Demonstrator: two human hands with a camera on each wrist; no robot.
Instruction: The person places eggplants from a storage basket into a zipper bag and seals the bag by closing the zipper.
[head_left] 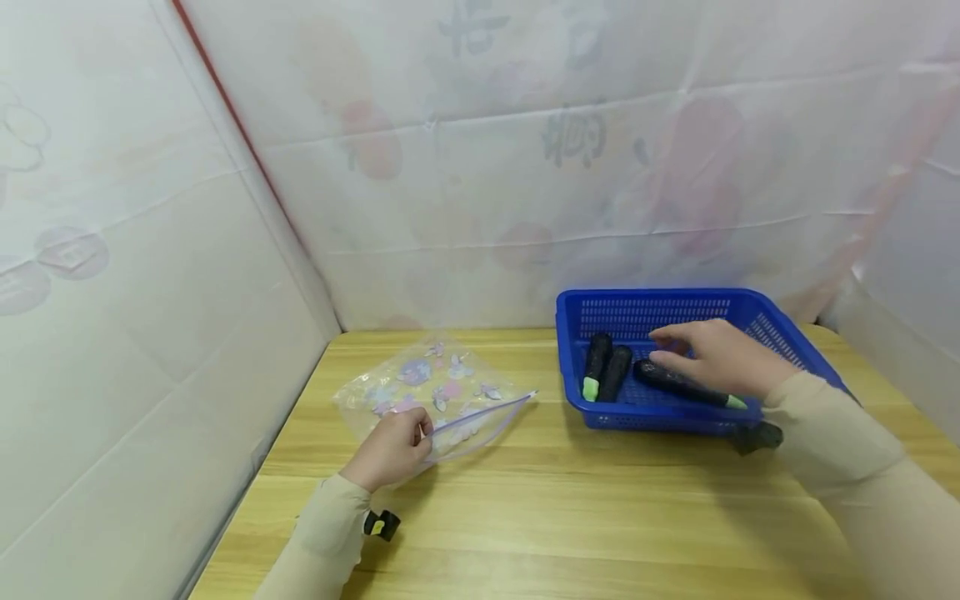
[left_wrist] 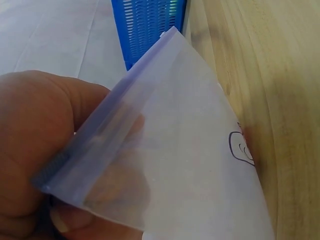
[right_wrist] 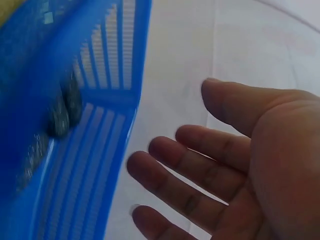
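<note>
A clear zip bag [head_left: 442, 387] with pastel prints and a purple zip edge lies on the table, its edge lifted at the near side. My left hand [head_left: 393, 446] pinches that edge at one corner, thumb and fingers on the film [left_wrist: 175, 150]. Over the blue basket [head_left: 652, 417], my right hand [head_left: 723, 358] hovers with fingers spread and holds nothing. Below it lies a long dark vegetable [head_left: 678, 382] with a pale green end, like a dark zucchini. Two similar ones [head_left: 596, 367] lie side by side at the basket's left; the right wrist view [right_wrist: 65, 107] blurs them.
The wooden table [head_left: 510, 533] extends in front of the basket and bag. White printed sheets [head_left: 465, 183] hang behind and along the sides. The basket has slotted walls and a raised rim around its vegetables. A small black strap-on device [head_left: 382, 525] sits at the left wrist.
</note>
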